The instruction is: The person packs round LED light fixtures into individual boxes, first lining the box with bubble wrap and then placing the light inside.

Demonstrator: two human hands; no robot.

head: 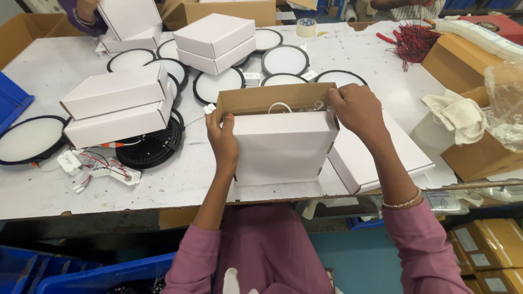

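Note:
A flat white cardboard box [280, 147] stands in front of me at the table's near edge, its brown-lined lid flap [267, 99] raised at the back. My left hand [222, 140] grips the box's left side near the flap hinge. My right hand [354, 109] holds the flap's right corner at the top of the box. Inside the opening I see a white cable loop and clear plastic. A second flat white box [381, 158] lies just right of it under my right forearm.
Stacked white boxes [117, 106] sit at the left, two more [215, 42] at the back. Round black-rimmed light panels [284, 60] lie scattered across the table [49, 71], one face down [147, 144]. Brown cartons [479, 155], a cloth, red wires [417, 41], a tape roll [306, 27]. Another person's hand [87, 11] is far left.

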